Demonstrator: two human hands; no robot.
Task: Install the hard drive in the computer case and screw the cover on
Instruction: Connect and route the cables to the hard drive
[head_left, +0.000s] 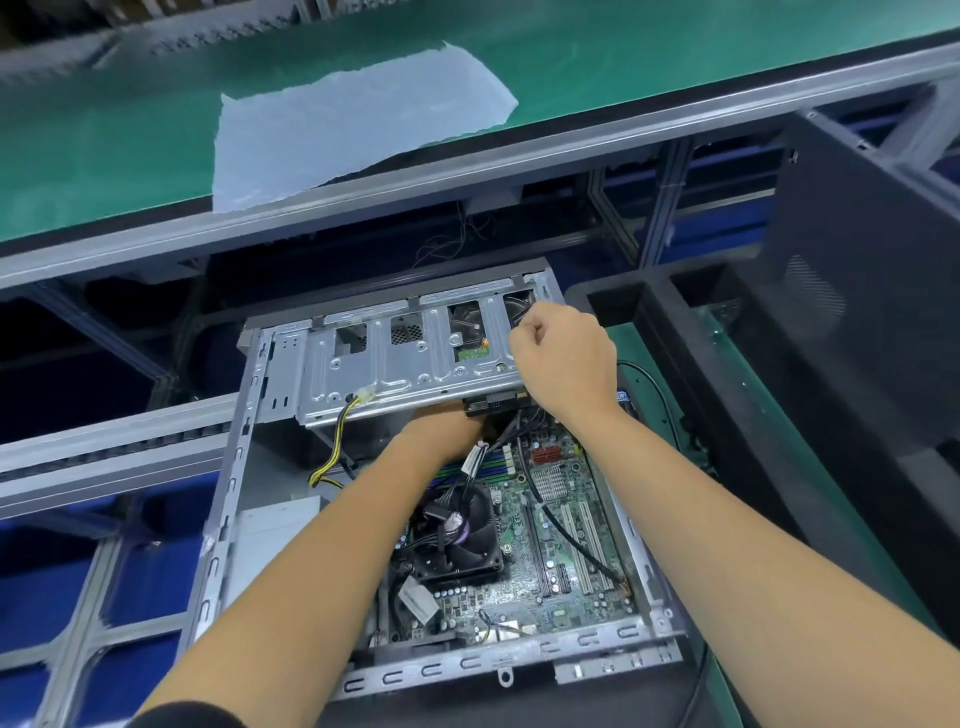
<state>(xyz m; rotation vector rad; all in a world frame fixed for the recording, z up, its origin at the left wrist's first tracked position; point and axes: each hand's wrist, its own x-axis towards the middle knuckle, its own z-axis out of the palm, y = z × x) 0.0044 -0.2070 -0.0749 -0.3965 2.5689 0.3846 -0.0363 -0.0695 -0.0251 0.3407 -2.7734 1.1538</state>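
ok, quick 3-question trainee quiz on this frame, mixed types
1. True or false: the side cover is already on the case.
2. Where is the left hand? A) on the green belt B) reaching under the drive cage C) on the fan
3. Fill in: the right hand sits on top of the drive ____.

Key: 1 false, it stands off to the right. 2 B. 3 cage.

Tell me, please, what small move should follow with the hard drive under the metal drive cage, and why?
Probably seat it fully: the black hard drive still juts from under the grey metal drive cage, the left hand reaches beneath it and the right hand rests curled on top.
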